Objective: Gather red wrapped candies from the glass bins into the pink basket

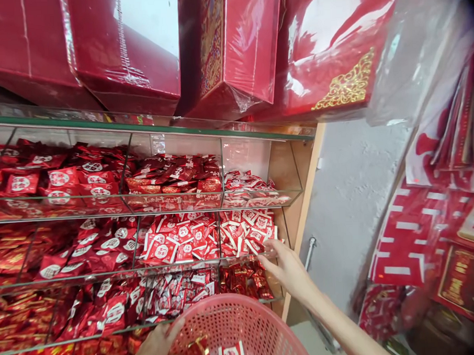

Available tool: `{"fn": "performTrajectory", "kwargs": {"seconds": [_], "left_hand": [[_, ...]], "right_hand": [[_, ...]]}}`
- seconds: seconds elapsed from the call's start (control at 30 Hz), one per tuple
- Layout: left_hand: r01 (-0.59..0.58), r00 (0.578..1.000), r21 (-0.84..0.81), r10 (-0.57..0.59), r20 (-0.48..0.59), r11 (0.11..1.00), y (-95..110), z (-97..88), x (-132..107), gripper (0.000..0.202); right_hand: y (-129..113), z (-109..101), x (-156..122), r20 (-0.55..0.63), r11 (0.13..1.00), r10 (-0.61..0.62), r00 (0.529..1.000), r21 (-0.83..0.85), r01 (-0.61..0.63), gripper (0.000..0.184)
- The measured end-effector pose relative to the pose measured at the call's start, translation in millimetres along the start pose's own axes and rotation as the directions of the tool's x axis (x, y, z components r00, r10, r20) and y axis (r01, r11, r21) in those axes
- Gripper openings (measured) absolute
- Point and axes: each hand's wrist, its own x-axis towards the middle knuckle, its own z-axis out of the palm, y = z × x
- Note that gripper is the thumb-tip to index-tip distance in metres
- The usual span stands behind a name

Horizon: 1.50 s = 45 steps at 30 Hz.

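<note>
My left hand (156, 344) grips the rim of a pink plastic basket (243, 318) at the bottom of the view; a few red packets lie inside it. My right hand (285, 267) reaches to the right end of the middle glass shelf (240, 258), fingers pinched at red and white packets (247, 232) there. What the fingertips hold is too small to make out. Shiny red and gold sweets (243, 279) lie on the shelf just below that hand.
Glass shelves with dividers hold piles of red packets (91, 181). Large red gift boxes (227, 47) wrapped in plastic stand on the top shelf. A grey wall (348, 204) and red paper decorations (431, 226) are at the right.
</note>
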Motion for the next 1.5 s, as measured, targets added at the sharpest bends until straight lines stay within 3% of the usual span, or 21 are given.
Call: {"fn": "performTrajectory", "kwargs": {"seconds": [0.17,0.33,0.7,0.9,0.97,1.03,1.1,1.2,1.27,1.33,1.43,1.47,1.5], "left_hand": [[0.009,1.0,-0.043,-0.009,0.007,0.999,-1,0.3,1,0.062],[0.02,1.0,-0.055,-0.02,0.0,0.998,0,-1.2,0,0.061],[0.0,1.0,-0.026,0.0,-0.005,1.0,-2,0.9,2,0.06],[0.013,1.0,-0.004,-0.013,0.016,1.0,4,-3.2,0,0.064],[0.033,0.999,0.01,-0.033,0.008,0.999,4,-3.5,-1,0.065],[0.051,0.999,0.023,-0.051,0.001,0.998,4,-3.7,-1,0.066],[0.063,0.998,0.028,-0.063,0.002,0.998,3,-3.9,-1,0.068],[0.077,0.997,0.025,-0.077,-0.001,0.997,3,-4.7,-3,0.069],[0.081,0.997,0.023,-0.081,-0.004,0.996,4,-5.0,-4,0.069],[0.081,0.997,0.021,-0.081,-0.003,0.997,4,-4.7,-5,0.069],[0.071,0.997,0.018,-0.071,-0.011,0.997,3,-3.5,-5,0.066],[0.068,0.998,0.018,-0.068,-0.014,0.998,3,-3.2,-5,0.066],[0.063,0.998,0.014,-0.063,-0.018,0.998,2,-2.9,-5,0.065]], "right_hand": [[-15,16,30,0.026,0.939,-0.051,0.998,-0.338,0.057,0.017],[-4,14,32,-0.003,0.892,-0.08,0.997,-0.446,0.071,0.023],[8,-2,24,-0.253,0.98,-0.178,0.951,-0.135,0.148,0.028],[-7,-20,1,-0.427,0.993,-0.097,0.899,0.017,0.115,0.024],[-15,-19,-15,-0.418,0.991,-0.046,0.907,0.098,0.095,0.021],[-19,-5,-34,-0.29,0.974,0.013,0.957,0.222,0.054,0.021],[-15,24,-54,-0.037,0.937,0.055,0.998,0.347,-0.039,0.022],[4,85,-79,0.258,0.908,0.115,0.959,0.364,-0.207,0.021],[20,126,-92,0.423,0.851,0.221,0.879,0.356,-0.386,0.017],[31,159,-103,0.515,0.761,0.366,0.775,0.314,-0.568,0.012],[36,189,-115,0.6,0.594,0.535,0.594,0.233,-0.77,0.008],[36,193,-118,0.601,0.58,0.566,0.564,0.195,-0.791,0.008],[35,194,-120,0.579,0.609,0.581,0.573,0.159,-0.777,0.007]]}}
